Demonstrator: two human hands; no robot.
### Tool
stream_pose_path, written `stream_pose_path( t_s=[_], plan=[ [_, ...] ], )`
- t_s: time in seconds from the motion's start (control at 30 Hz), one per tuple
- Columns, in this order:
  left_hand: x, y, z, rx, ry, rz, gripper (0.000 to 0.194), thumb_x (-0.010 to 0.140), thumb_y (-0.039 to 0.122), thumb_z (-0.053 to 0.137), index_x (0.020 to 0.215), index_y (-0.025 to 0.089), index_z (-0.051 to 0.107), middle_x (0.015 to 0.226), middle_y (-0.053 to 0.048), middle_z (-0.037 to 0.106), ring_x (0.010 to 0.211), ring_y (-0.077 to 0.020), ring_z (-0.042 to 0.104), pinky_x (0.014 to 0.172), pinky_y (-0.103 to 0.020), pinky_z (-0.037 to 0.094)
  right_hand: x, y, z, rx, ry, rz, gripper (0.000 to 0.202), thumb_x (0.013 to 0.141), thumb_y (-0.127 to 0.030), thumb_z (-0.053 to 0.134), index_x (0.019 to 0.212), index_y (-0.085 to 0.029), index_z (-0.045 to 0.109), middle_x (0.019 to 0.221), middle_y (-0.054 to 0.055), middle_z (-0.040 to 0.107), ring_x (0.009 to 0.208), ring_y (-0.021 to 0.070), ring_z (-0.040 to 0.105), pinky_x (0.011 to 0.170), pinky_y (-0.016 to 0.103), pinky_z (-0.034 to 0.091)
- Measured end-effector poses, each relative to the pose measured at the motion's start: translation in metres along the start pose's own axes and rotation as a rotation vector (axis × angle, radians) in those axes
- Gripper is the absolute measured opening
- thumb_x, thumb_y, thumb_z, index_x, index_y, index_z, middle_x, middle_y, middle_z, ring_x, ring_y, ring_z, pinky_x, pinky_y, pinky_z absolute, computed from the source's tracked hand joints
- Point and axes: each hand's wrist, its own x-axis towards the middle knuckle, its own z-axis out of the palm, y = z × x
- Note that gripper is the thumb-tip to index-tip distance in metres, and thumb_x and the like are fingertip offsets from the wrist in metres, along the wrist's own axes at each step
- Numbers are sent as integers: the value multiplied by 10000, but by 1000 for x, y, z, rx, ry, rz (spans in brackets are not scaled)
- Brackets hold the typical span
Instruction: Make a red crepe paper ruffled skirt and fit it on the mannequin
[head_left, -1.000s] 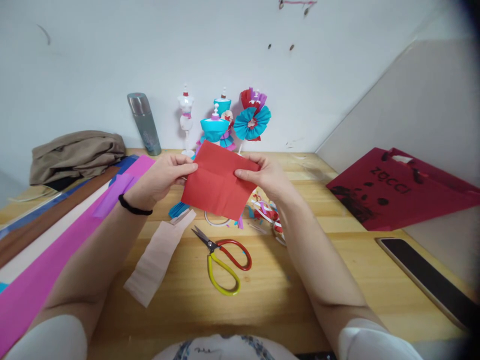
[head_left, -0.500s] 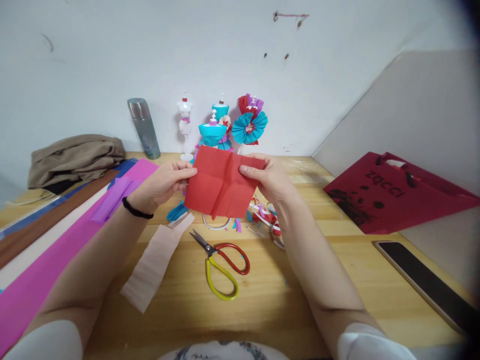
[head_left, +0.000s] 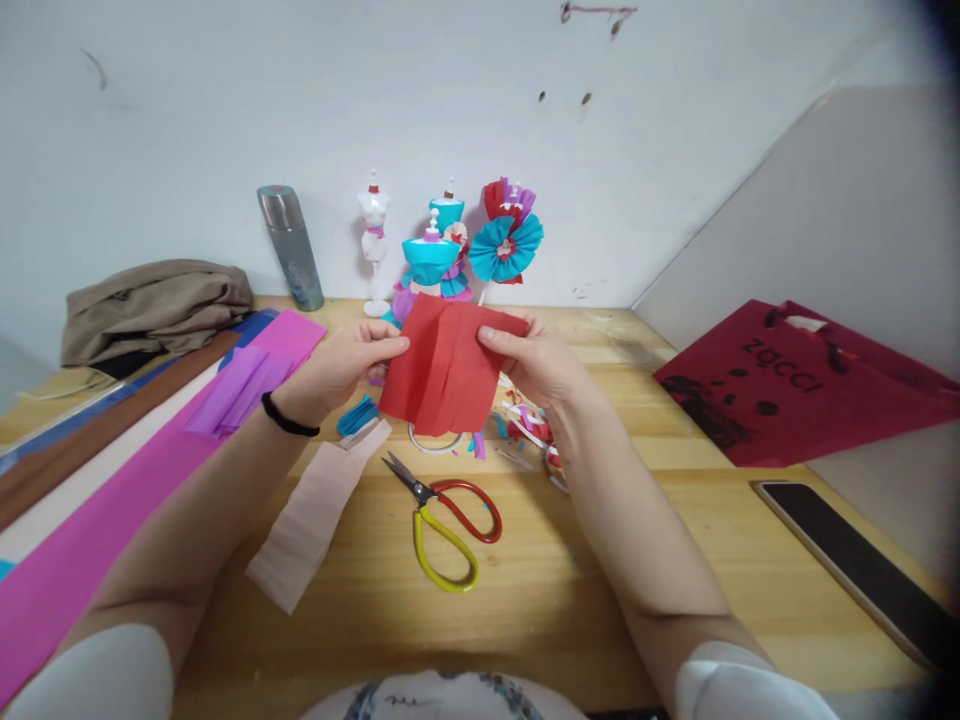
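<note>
Between my two hands a creased piece of red crepe paper [head_left: 450, 370] is held up above the table. My left hand [head_left: 367, 350] pinches its left edge between thumb and fingers. At the upper right corner, my right hand [head_left: 529, 350] grips the paper with the thumb on the front and the fingers behind. Below lie scissors [head_left: 424, 495] with one red and one yellow handle, their blades slightly apart. A pale pink paper strip [head_left: 315, 520] rests left of them, beside a folded blue paper piece [head_left: 357, 416].
Small dressed mannequins [head_left: 431, 255] stand against the wall, near a grey flask [head_left: 291, 250]. Coloured paper sheets [head_left: 97, 540] and a brown cloth [head_left: 157, 310] lie left. At right are a red bag [head_left: 795, 390] and a phone [head_left: 840, 560]. Paper scraps [head_left: 525, 425] lie mid-table.
My left hand has come slightly closer to my right, and the red crepe paper now bunches into vertical folds. The camera view has shifted a little.
</note>
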Motion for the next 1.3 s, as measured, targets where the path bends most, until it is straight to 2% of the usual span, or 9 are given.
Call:
stream_pose_path(
  t_s=[0.2,0.33,0.5,0.7,0.97,1.1,1.3],
  plan=[
    [0,-3,4,-54,-22,-49,181,740,242,744,653,135,627,617,4,568,534,-75,499,512,-183,404,0,1,3,9,-2,5,354,522,-381,904,802,-236,743,818,14,771,812,231,716,866,417,581],
    [-1,-4,6,-82,-39,-52,191,740,241,748,650,126,626,606,11,550,505,-57,464,482,-169,365,1,4,4,21,6,-4,360,544,-377,894,826,-230,728,865,27,768,877,240,721,912,426,557],
    [-1,-6,13,-92,-47,-33,213,740,243,742,610,128,618,571,17,526,487,-49,428,469,-176,323,5,11,4,9,35,8,374,543,-409,890,781,-231,662,839,23,739,852,248,714,877,458,558],
    [-1,-7,14,-145,6,-14,173,720,234,750,640,132,636,571,21,538,484,-52,428,471,-181,313,5,9,5,61,41,19,358,522,-375,902,769,-227,689,797,16,738,810,230,702,852,415,555],
    [-1,-4,12,-175,-64,-23,246,659,281,810,612,130,622,541,38,523,469,-39,403,448,-161,293,3,6,5,105,46,21,338,513,-348,923,741,-225,706,777,2,737,763,198,679,828,377,553],
    [-2,-5,12,-174,-69,-51,276,637,308,842,649,123,637,596,18,575,516,-53,479,484,-156,359,3,8,4,87,31,1,323,545,-346,912,752,-219,699,795,3,740,773,194,681,830,369,556],
    [-2,-4,7,-183,-82,-43,296,656,316,860,641,123,637,580,29,566,502,-47,469,471,-156,368,6,10,-1,-87,37,-69,314,604,-350,839,861,-214,722,823,8,755,807,217,701,830,384,560]
  ],
)
